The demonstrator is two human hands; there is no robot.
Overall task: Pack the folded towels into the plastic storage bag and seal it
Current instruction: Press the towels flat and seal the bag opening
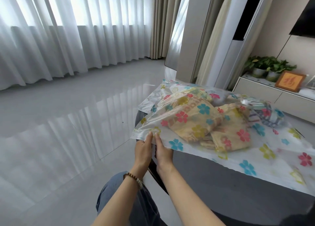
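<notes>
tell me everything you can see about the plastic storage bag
The plastic storage bag is clear film printed with pink, blue and yellow flowers. It lies flat on a dark table, bulging over beige towels and a striped one inside. Its near-left corner overhangs the edge, pinched by the left hand and the right hand.

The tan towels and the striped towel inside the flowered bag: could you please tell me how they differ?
The tan towels are beige with a woven pattern; the striped towel shows blue, purple and white lines. The tan towels lie nearer the bag's end that both hands pinch, while the striped towel sits farther from that end. The tan towels look bulkier; the striped towel shows less. Both lie inside the plastic storage bag.
</notes>
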